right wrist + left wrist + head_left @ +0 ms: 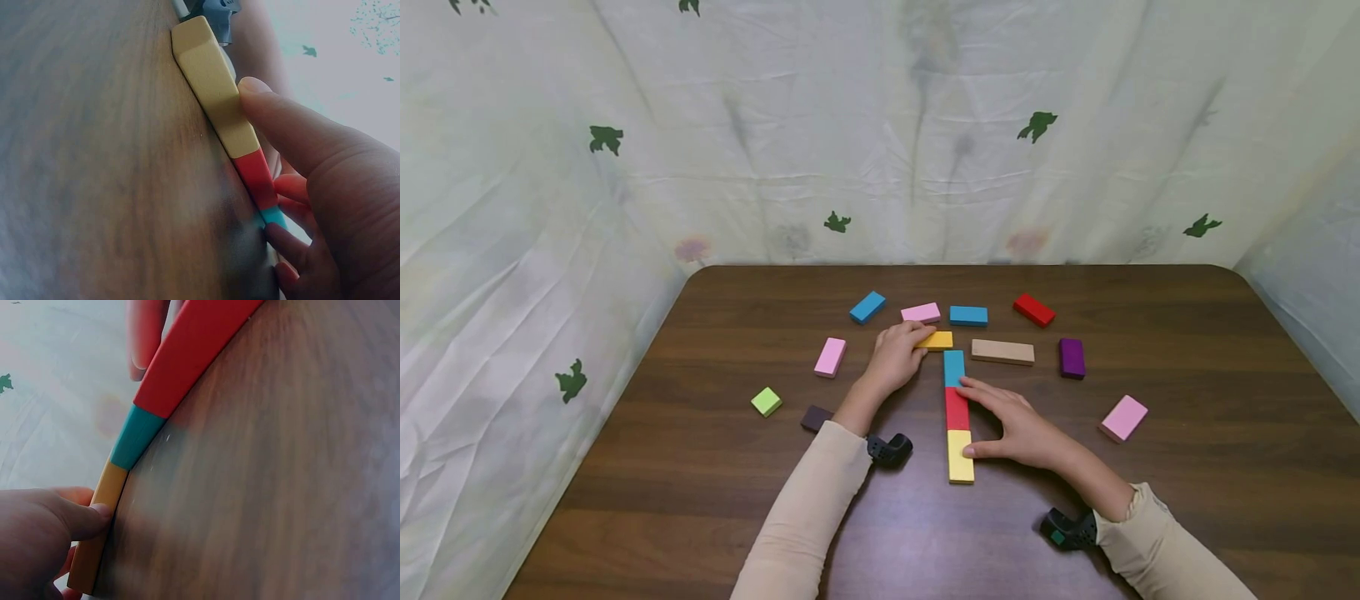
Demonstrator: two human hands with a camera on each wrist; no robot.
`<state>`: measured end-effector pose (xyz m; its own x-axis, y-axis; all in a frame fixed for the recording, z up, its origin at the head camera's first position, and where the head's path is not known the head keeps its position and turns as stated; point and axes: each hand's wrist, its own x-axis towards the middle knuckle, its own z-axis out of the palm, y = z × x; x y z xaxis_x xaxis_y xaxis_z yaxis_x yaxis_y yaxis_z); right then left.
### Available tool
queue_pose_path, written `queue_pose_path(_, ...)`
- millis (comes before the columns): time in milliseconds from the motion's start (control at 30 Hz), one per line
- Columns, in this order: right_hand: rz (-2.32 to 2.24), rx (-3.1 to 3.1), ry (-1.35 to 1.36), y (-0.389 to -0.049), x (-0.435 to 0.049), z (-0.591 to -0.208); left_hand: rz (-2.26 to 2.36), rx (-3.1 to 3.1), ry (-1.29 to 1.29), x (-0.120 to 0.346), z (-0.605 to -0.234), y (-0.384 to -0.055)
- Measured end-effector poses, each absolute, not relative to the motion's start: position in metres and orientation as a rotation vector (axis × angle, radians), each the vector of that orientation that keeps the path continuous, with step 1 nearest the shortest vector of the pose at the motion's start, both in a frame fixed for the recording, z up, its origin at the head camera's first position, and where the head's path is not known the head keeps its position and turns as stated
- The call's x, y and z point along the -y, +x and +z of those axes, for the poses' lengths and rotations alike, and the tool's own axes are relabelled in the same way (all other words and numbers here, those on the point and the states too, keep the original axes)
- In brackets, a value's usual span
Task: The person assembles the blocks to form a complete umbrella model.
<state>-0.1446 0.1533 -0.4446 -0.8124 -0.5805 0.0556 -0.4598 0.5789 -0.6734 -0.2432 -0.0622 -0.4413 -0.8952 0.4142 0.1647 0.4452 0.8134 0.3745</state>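
Note:
A column of three flat blocks runs toward the person: light blue (954, 367), red (957, 410) and yellow (959, 467). Crosswise at its far end lies an orange block (938, 340), pinched by my left hand (895, 358); in the left wrist view the thumb (90, 520) presses its near side and fingers reach behind. My right hand (1026, 429) is spread along the column's right side. Its thumb (256, 87) touches the yellow block (219, 87), and its fingers reach the red (256, 178) and light blue blocks (274, 216).
Beyond the hands lie two blue blocks (968, 316), a pink block (921, 312) and a red block (1034, 310). On the right are beige (1002, 352), purple (1072, 358) and pink blocks (1123, 417); on the left, pink (831, 357), green (767, 402) and dark blocks (816, 418).

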Motion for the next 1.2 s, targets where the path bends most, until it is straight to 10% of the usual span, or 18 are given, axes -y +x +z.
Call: queue_pose_path(1200,-1.049,-2.632,-0.859,-0.144,-0.153,-0.444,-0.573,2.913,-0.731,0.063,-0.435,-0.232)
